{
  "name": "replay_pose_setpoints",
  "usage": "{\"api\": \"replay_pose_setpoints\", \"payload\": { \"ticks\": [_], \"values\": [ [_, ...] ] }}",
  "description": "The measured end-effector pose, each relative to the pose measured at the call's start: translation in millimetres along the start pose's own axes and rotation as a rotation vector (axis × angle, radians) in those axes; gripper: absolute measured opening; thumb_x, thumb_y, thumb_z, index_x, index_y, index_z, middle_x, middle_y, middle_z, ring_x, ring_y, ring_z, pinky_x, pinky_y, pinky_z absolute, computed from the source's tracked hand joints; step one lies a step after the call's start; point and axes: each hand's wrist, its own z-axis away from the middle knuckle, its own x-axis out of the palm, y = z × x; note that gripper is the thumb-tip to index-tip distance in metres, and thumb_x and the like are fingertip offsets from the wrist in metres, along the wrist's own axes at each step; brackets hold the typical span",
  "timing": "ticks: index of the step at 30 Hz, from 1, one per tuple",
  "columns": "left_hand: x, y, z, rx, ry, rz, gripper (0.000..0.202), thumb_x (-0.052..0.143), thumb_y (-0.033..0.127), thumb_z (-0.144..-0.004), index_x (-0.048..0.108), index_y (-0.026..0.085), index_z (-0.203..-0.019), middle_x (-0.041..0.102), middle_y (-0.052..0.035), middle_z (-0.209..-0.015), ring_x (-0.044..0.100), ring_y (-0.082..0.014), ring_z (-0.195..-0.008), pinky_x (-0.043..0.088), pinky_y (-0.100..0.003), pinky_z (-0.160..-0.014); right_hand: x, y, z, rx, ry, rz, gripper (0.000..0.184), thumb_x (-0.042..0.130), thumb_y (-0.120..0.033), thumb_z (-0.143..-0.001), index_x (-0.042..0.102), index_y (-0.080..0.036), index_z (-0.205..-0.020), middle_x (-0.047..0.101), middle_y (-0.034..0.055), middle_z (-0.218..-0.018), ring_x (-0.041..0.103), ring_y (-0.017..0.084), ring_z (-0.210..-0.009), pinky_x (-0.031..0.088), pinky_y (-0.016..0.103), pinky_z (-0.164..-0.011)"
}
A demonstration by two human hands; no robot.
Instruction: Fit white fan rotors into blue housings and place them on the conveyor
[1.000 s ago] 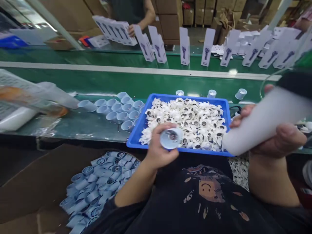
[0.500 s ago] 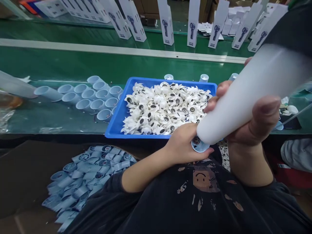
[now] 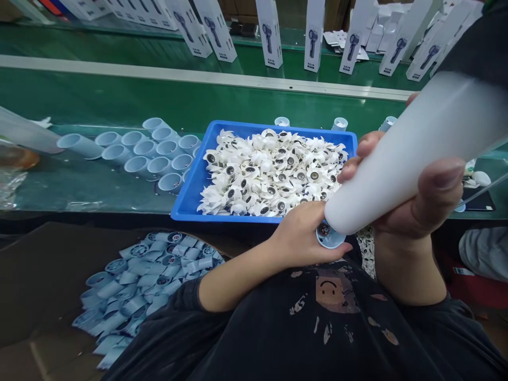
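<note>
My left hand is closed round a light blue fan housing, a short open tube whose mouth faces up. A small dark round part shows inside it. My right hand grips a thick smooth white cylinder with a dark upper end, tilted down to the left. Its rounded lower end is at the mouth of the housing and covers part of it; whether it touches anything inside is hidden. Just beyond my hands, a blue tray holds many white fan blades with dark hubs.
Several light blue housings stand grouped on the green bench left of the tray. More housings lie heaped low at the left. White printed boxes stand along the back. A few housings stand behind the tray.
The view has shifted slightly. Both hands keep their grips, the cylinder's lower end still at the housing's mouth, and they sit a little further right in view.
</note>
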Motion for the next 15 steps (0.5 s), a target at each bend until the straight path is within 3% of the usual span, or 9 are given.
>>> {"api": "replay_pose_setpoints", "payload": {
  "ticks": [5,9,12,15],
  "values": [
    [-0.4,-3,1,-0.036,-0.020,0.033,0.033,0.076,0.041,-0.069,0.060,0.017,-0.085,0.069,-0.0050,-0.079,0.065,-0.0213,-0.072,0.052,-0.032,-0.064,3,4,-4,0.073,0.073,0.004,0.069,0.060,-0.086,-0.067,0.059,-0.024,-0.098,0.063,0.0066,-0.100,0.067,0.025,-0.084,0.059,0.040,-0.073],
    [-1.5,-3,-2,-0.092,-0.064,0.088,0.038,0.078,0.042,-0.069,0.060,0.017,-0.091,0.070,-0.0072,-0.086,0.066,-0.0244,-0.078,0.053,-0.035,-0.069,5,10,-10,0.090,0.023,0.012,0.068,0.060,-0.084,-0.068,0.059,-0.023,-0.097,0.063,0.0082,-0.103,0.066,0.026,-0.085,0.058,0.040,-0.072],
    [-8.2,-4,-5,-0.228,-0.208,0.173,0.066,0.081,0.048,-0.065,0.053,0.019,-0.118,0.069,-0.0100,-0.105,0.066,-0.0291,-0.093,0.053,-0.039,-0.075,4,13,-9,-0.028,0.116,-0.093,0.055,0.063,-0.076,-0.074,0.061,-0.025,-0.097,0.062,0.0037,-0.097,0.066,0.022,-0.078,0.057,0.035,-0.064],
    [-29.7,-14,6,-0.370,-0.376,0.190,0.086,0.083,0.047,-0.064,0.040,0.022,-0.134,0.064,-0.0131,-0.116,0.063,-0.0334,-0.103,0.051,-0.046,-0.085,-7,15,1,-0.121,0.220,-0.151,0.043,0.071,-0.066,-0.074,0.063,-0.033,-0.099,0.062,-0.0012,-0.093,0.064,0.019,-0.071,0.056,0.033,-0.058]
  ]
}}
